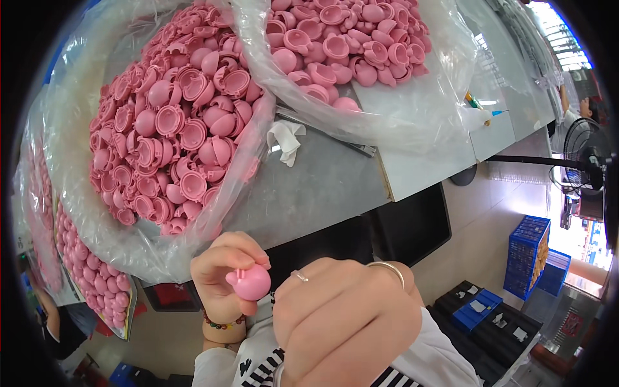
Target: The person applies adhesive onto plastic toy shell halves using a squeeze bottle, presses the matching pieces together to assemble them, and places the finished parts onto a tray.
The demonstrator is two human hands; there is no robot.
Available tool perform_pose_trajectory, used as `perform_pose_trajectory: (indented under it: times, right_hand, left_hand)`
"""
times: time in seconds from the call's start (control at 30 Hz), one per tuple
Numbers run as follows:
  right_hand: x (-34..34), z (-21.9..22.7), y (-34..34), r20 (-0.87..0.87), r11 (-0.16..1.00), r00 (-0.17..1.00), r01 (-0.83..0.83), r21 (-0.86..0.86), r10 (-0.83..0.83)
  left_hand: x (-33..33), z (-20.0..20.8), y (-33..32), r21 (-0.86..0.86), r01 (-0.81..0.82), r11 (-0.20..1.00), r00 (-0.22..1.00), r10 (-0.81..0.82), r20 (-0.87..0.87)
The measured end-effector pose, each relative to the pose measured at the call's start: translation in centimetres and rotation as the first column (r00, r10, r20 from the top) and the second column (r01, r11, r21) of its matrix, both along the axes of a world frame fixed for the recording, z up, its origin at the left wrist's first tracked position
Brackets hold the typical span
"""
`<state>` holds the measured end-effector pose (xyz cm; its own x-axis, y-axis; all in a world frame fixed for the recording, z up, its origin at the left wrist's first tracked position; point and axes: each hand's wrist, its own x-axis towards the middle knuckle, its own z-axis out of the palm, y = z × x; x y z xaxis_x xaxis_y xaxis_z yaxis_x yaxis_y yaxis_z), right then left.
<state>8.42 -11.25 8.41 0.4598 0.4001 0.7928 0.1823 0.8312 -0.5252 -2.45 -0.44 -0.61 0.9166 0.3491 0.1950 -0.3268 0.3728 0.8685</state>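
Note:
Between the thumb and fingers of my left hand (219, 274) is a small round pink plastic ball (253, 282) with little nubs on its side. My right hand (351, 319) is curled into a fist to the right of the ball, large and close to the camera. Its fingertips are turned away, so anything inside it is hidden. Beyond my hands, a heap of pink plastic half shells (171, 122) lies in a clear plastic bag (71, 187) on the grey table (309, 184). A second heap of similar pink pieces (335, 45) sits farther back.
A crumpled white cloth piece (285, 140) and a metal strip (329, 132) lie by the bags. Closed pink balls (97, 277) fill a tray at the left. A white bottle with a blue tip (477, 118) rests at the right, with a black fan (583, 161) and blue crates (527, 248) beyond.

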Motion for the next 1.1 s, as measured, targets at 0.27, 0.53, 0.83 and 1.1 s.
perform_pose_trajectory:
  times: [0.27, 0.53, 0.83, 1.1]
  right_hand:
    - [-1.1, -0.2, -0.1, -0.18, 0.497, 0.474, -0.723, 0.48, 0.862]
    - [-1.2, 0.3, -0.3, -0.084, 0.358, 0.367, -0.793, 0.492, 0.927]
    - [-2.8, 0.4, 2.5, 0.023, 0.248, 0.335, -0.741, 0.624, 0.942]
    - [-3.7, 1.0, 3.1, 0.012, 0.108, 0.163, -0.703, 0.703, 0.986]
  left_hand:
    - [-0.5, 0.3, 0.3, -0.018, 0.004, 1.0, 0.999, -0.003, 0.043]
    - [-1.8, 2.1, 1.9, 0.104, -0.124, 0.987, 0.985, 0.11, 0.13]
    - [-10.4, 6.5, 13.3, 0.81, -0.534, 0.244, 0.535, 0.839, 0.1]
    - [-13.2, 7.1, 22.1, 0.962, -0.255, 0.103, 0.423, 0.906, 0.015]
